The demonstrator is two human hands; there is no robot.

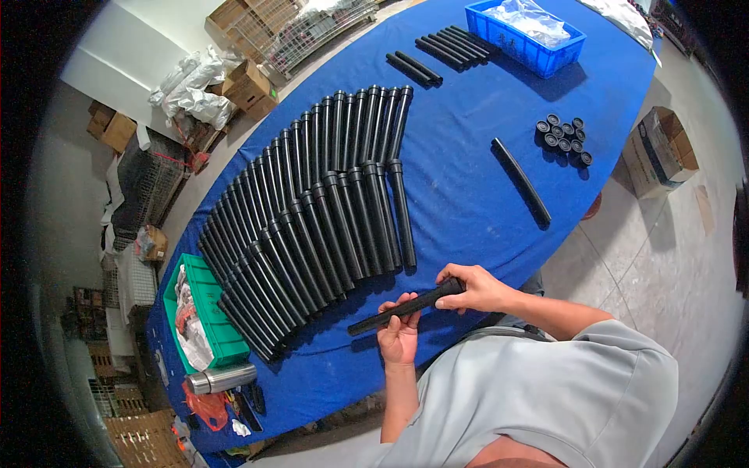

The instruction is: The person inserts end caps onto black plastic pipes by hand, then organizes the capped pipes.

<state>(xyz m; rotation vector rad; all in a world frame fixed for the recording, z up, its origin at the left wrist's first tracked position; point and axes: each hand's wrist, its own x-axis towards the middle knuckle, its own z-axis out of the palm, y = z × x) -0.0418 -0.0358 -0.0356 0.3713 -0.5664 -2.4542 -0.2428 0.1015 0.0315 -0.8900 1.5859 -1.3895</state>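
A black tube (413,306) is held slantwise over the near edge of the blue-covered table. My left hand (399,335) supports it from below, fingers curled round its middle. At the tube's thicker right end, my right hand (470,288) is closed around it; whether a separate cap sits under those fingers cannot be made out. Left of my hands lie two long rows of black tubes with wider collared ends (328,226). A single plain black tube (521,183) rests apart on the right, near a cluster of round black caps (563,139).
A blue crate (538,58) with clear plastic stands at the far end beside several loose black tubes (452,47). At left are a green crate (226,324), a steel flask (222,380) and a red plastic bag (207,407). A cardboard box (659,156) sits on the floor.
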